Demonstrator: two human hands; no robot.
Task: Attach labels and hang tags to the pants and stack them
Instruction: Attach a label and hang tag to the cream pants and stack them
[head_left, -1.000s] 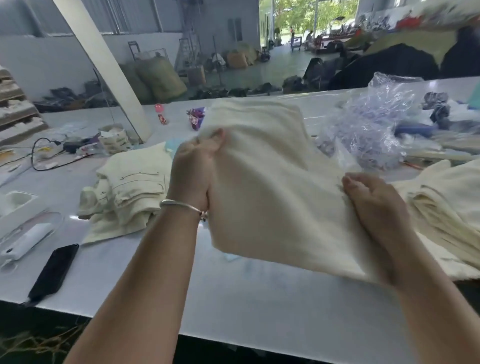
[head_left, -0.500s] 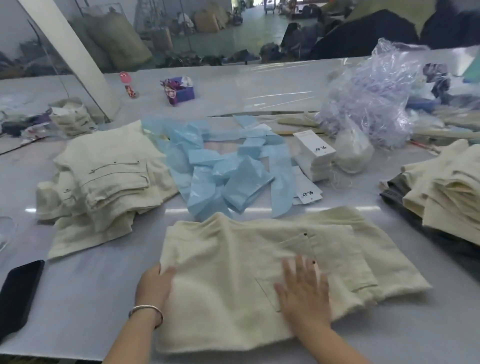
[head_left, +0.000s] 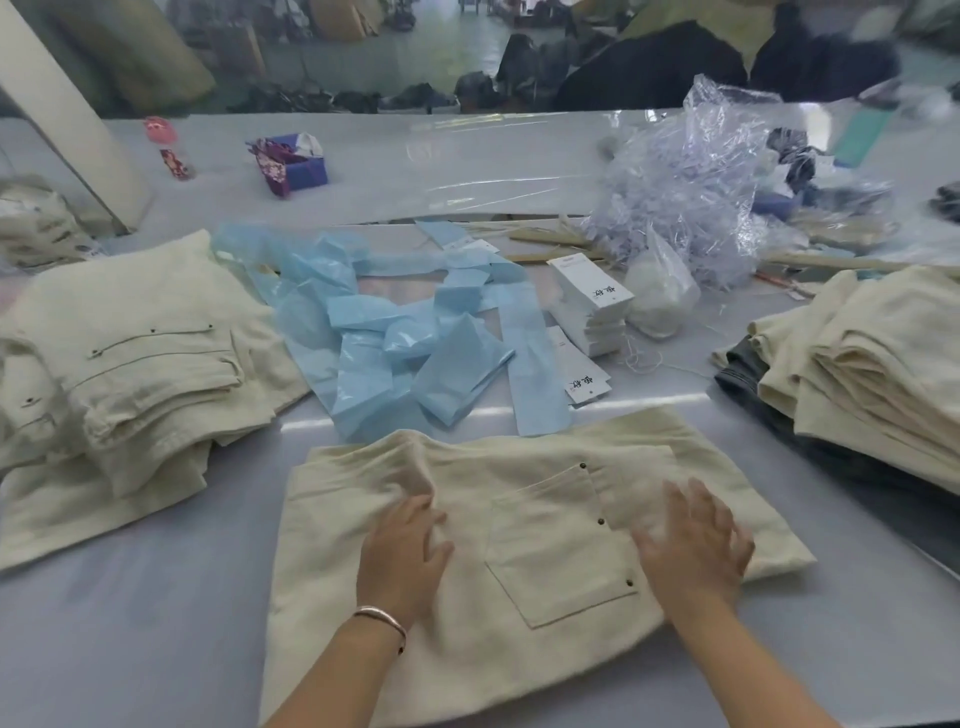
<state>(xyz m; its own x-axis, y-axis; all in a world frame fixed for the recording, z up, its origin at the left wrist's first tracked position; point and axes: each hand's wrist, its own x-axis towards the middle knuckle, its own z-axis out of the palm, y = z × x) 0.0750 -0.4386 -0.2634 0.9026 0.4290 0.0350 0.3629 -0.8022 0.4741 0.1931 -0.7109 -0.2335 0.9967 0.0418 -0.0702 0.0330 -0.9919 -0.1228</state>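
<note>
Head view: a folded pair of cream pants (head_left: 519, 545) lies flat on the grey table (head_left: 156, 597), back pocket (head_left: 561, 551) up. The left hand (head_left: 405, 556) rests palm down on the cloth just left of the pocket, fingers straight and close together. The right hand (head_left: 691, 540), blurred, lies flat on the cloth at the pocket's right edge, fingers spread wide; neither hand holds anything. Beyond the fingertips lie crumpled blue label strips (head_left: 415, 343), and farther right of them a stack of white hang tags (head_left: 589, 306). Left of the left hand sits a pile of cream pants (head_left: 140, 364); right of the right hand, a second stack (head_left: 872, 364).
</note>
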